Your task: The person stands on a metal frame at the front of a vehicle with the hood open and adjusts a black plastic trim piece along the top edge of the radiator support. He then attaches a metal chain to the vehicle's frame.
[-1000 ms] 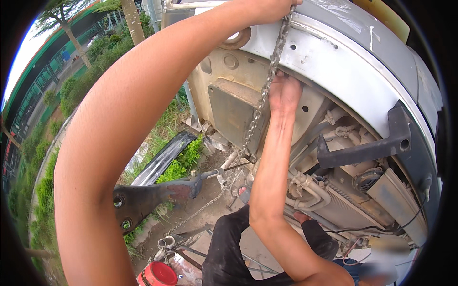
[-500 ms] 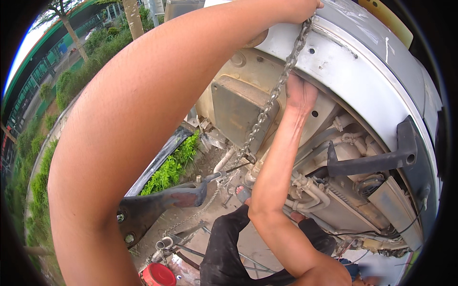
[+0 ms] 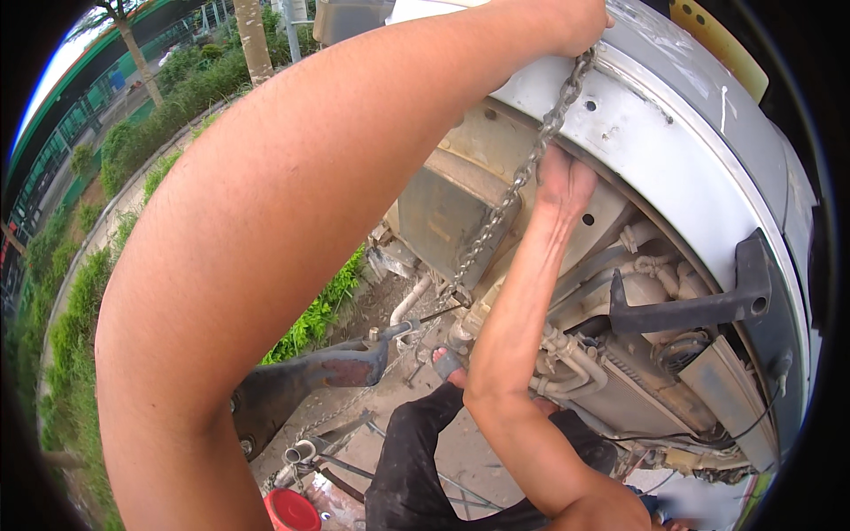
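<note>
My left arm reaches up across the view, and my left hand (image 3: 571, 26) is closed around the upper part of a metal chain (image 3: 515, 188), at the edge of a silver-white vehicle panel (image 3: 677, 168). From there the chain hangs slantwise down to the left, in front of the dusty underbody. My right arm rises from below. My right hand (image 3: 564, 181) is tucked up against the inner side of the panel's lower edge, just right of the chain. Its fingers are hidden behind that edge, so their grip does not show.
A black bracket (image 3: 691, 305) juts out at the right, near pipes and a radiator (image 3: 651, 394). A dark metal arm (image 3: 310, 380) sticks out at lower left, above a red round lid (image 3: 292, 511). My legs in black trousers (image 3: 412, 451) are below. Green plants (image 3: 323, 310) grow beyond.
The whole view has shifted slightly, and the panel and chain sit a little lower and further right. Both hands keep their places at the chain and the panel edge.
</note>
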`<act>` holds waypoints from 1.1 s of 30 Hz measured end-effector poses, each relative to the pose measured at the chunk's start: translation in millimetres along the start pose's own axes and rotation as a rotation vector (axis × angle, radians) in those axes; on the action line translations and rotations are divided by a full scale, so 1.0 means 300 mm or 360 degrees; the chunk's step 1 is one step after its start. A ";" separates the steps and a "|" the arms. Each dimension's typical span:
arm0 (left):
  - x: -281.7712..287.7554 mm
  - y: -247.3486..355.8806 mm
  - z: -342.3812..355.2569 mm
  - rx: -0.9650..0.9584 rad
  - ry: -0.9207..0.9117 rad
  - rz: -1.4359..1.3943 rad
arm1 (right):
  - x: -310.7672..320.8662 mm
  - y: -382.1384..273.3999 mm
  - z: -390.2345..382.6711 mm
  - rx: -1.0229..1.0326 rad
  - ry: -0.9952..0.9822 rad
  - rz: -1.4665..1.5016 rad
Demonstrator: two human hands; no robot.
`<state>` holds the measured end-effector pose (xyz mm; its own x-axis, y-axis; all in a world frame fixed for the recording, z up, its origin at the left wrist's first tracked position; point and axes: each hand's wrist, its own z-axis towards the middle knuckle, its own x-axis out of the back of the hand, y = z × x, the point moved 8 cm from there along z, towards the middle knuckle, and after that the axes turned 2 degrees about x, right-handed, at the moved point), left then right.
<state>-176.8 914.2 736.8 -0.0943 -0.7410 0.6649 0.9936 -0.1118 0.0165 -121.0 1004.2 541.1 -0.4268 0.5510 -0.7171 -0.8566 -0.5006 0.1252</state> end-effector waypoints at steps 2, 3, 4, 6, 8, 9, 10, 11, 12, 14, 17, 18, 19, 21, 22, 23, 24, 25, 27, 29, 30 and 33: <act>-0.007 -0.010 0.013 0.0043 -0.0003 0.0014 | -0.005 0.011 0.004 0.0014 0.0019 -0.0041; -0.013 -0.013 0.019 0.0069 -0.0007 0.0018 | -0.002 0.008 0.004 0.0008 0.0003 -0.0066; -0.019 -0.018 0.021 0.0095 -0.0010 0.0024 | 0.000 0.005 0.004 0.0002 -0.0013 -0.0090; -0.024 -0.001 0.006 -0.0051 0.0038 0.0061 | 0.034 -0.012 0.008 0.0047 0.0136 -0.0152; -0.026 0.005 0.009 -0.0067 0.0043 0.0064 | 0.058 -0.030 0.013 0.0068 0.0244 -0.0190; -0.025 0.002 0.012 -0.0007 0.0022 0.0050 | 0.061 -0.030 0.012 0.0062 0.0280 -0.0194; -0.024 -0.004 0.013 0.0052 0.0001 0.0035 | 0.066 -0.030 0.012 0.0058 0.0316 -0.0198; -0.018 -0.006 0.013 0.0057 0.0009 0.0030 | 0.082 -0.037 0.010 0.0106 0.0404 -0.0288; -0.016 -0.008 0.010 0.0060 0.0015 0.0024 | 0.091 -0.039 0.003 0.0155 0.0494 -0.0377; -0.016 -0.010 0.010 0.0065 0.0008 0.0035 | 0.082 -0.031 0.002 0.0130 0.0455 -0.0358; -0.006 -0.006 0.007 0.0053 -0.0002 0.0051 | 0.076 -0.028 0.011 0.0038 0.0249 -0.0124; -0.005 -0.006 0.002 0.0038 0.0008 0.0034 | 0.088 -0.035 0.010 0.0101 0.0301 -0.0103; -0.003 -0.005 -0.001 0.0022 0.0018 0.0016 | 0.099 -0.045 0.009 0.0164 0.0354 -0.0082; -0.003 -0.007 0.010 0.0062 0.0026 0.0013 | 0.089 -0.056 0.015 0.0174 0.0359 -0.0057; -0.006 -0.011 0.015 0.0083 0.0027 0.0015 | 0.084 -0.057 0.015 0.0180 0.0363 -0.0039; -0.011 -0.014 0.016 0.0073 0.0023 0.0018 | 0.072 -0.042 0.014 0.0128 0.0287 -0.0085; -0.014 -0.014 0.015 0.0057 0.0017 0.0020 | 0.067 -0.030 0.012 0.0082 0.0209 -0.0128; -0.017 -0.014 0.014 0.0041 0.0011 0.0022 | 0.061 -0.020 0.011 0.0036 0.0131 -0.0173; -0.019 -0.012 0.014 0.0034 0.0009 0.0024 | 0.061 -0.018 0.015 0.0007 0.0117 -0.0107; -0.017 -0.009 0.018 0.0030 0.0021 0.0020 | 0.061 -0.030 0.021 0.0032 0.0130 -0.0147; -0.016 -0.011 0.017 0.0036 0.0027 0.0022 | 0.064 -0.036 0.020 0.0068 0.0156 -0.0212; -0.019 -0.015 0.015 0.0069 0.0028 0.0030 | 0.069 -0.042 0.020 0.0108 0.0202 -0.0261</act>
<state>-180.5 922.1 736.3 -0.0764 -0.7542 0.6522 0.9969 -0.0692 0.0368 -120.8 1025.8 528.7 -0.2440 0.5307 -0.8117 -0.9308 -0.3630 0.0425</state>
